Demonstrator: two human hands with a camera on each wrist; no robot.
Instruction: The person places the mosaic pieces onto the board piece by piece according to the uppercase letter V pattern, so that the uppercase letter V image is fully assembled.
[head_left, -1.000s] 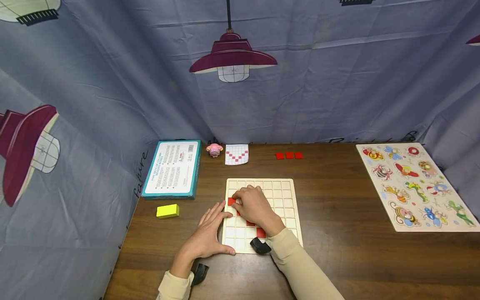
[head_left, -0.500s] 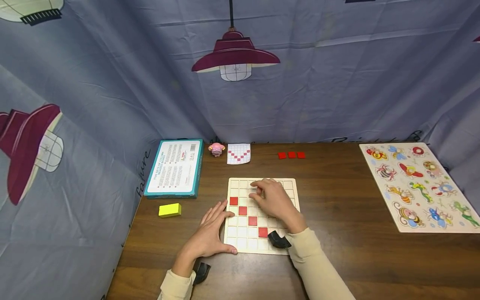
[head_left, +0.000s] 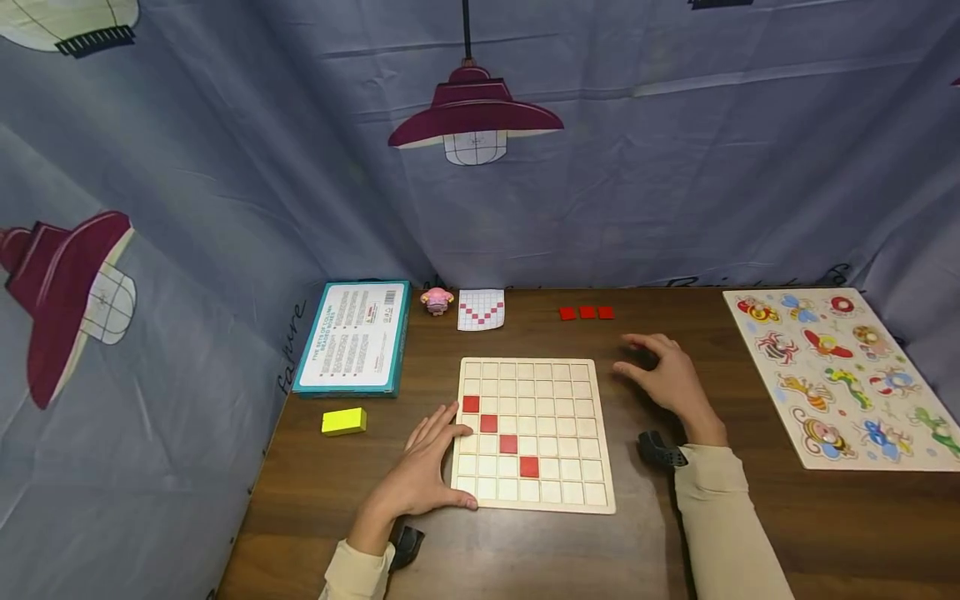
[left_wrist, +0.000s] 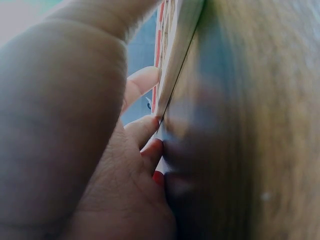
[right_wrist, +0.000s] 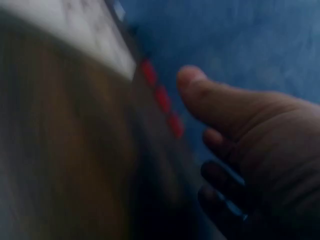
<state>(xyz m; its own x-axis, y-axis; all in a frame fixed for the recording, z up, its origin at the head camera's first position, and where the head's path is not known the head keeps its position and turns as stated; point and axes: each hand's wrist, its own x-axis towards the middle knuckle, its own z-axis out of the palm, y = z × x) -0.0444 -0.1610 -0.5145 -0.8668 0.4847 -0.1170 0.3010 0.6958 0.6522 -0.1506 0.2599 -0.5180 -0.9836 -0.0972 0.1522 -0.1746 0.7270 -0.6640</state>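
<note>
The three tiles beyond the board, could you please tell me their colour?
The tiles are red; the head view shows them best.

The head view looks forward and down from above; the 2 wrist views skim closely along the brown wooden table (head_left: 562, 554); head and right-wrist share 3 square red tiles (head_left: 587, 312).

Left hand (head_left: 420, 472) splayed, nearer the desk's (head_left: 532, 554) left edge; right hand (head_left: 672, 382) loosely curved, nearer the far edge.
</note>
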